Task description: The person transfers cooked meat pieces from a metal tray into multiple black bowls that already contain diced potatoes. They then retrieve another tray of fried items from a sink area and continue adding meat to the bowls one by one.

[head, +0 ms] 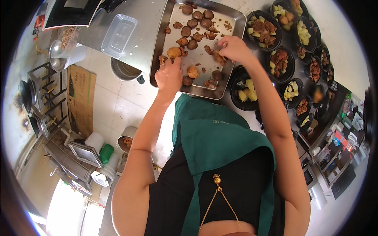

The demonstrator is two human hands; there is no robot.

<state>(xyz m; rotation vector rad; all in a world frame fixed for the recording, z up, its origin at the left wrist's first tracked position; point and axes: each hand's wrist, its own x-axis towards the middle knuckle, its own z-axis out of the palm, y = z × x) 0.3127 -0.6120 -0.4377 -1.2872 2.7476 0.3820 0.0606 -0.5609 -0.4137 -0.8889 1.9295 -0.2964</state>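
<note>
Before me is a deep steel tray (199,93) with dark brown eggs (192,44), golden-brown balls (193,72) and scraps of braised meat (198,36) scattered over its bottom. Over its left side, my left hand (169,75) reaches in with curled fingers. Its fingertips are at a golden-brown ball (174,52) and a smaller brown piece; whether they grip anything is hidden. My right hand (236,50) is inside the right side of the tray, its fingers closed around a slightly blurred brown piece of meat (219,58).
Right of the tray stand several black bowls with potato chunks (249,91) and braised meat (264,30). A clear plastic container (119,36) sits on the steel counter (146,29) at left. Below its edge, a metal pot (125,70) and flattened cardboard (80,100) are on the tiled floor.
</note>
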